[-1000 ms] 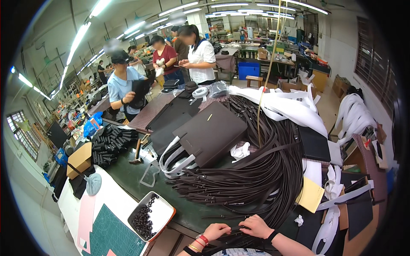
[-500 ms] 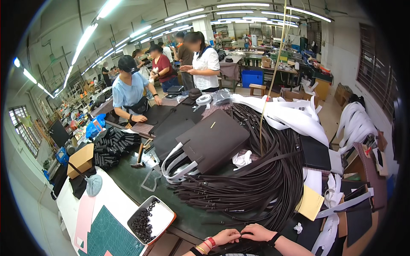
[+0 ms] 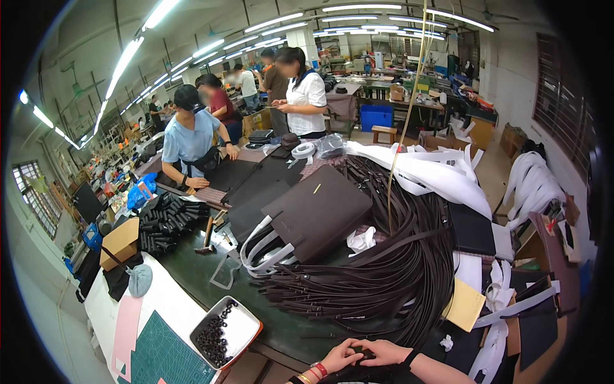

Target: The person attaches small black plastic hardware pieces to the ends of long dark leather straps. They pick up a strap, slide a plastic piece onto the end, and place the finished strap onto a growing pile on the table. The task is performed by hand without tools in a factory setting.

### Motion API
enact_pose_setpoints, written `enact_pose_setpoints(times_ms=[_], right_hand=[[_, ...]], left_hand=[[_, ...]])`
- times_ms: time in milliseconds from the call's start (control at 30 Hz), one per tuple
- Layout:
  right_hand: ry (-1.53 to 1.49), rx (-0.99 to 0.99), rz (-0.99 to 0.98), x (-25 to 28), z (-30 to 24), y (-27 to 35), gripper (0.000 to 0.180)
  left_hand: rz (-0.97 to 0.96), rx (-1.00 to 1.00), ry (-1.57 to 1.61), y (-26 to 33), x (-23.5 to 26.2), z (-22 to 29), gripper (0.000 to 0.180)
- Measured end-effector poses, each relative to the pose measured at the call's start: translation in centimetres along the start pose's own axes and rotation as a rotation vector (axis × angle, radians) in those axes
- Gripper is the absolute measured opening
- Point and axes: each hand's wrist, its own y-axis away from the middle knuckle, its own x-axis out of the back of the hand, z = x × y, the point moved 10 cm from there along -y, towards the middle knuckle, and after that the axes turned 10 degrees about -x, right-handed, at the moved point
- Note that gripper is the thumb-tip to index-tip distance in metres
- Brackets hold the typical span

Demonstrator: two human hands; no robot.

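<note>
Black pc (image 3: 366,353) x1 btwn L hand (image 3: 341,356) & R hand (image 3: 385,352), 1 tray (image 3: 245,324) nr

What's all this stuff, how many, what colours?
straps: many, brown, on table
handbag: one, brown, table middle
rolls: many, black, left
tray: one, white inside, front left
rings: many, black, in tray
mat: one, green, front left
boxes: several, brown, left and back
card: one, yellow, right of straps
strips: many, white, right
bin: one, blue, back
lights: many, white, overhead
people: several, mixed colours, behind table
clutter: uncountable, mixed, back left
left hand: one, red wristband, front
right hand: one, black wristband, front
</note>
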Motion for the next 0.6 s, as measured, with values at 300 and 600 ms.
enact_pose_setpoints(times_ms=[300,600], right_hand=[[0.161,0.215,0.181,1.1,-2.2,0.7,0.021],[-0.227,0.1,0.281,3.3,-1.3,0.6,0.035]], left_hand=[[0.017,0.014,0.046,-0.7,0.1,0.3,0.042],[0.07,0.043,0.564,-0.4,0.4,1.2,0.042]])
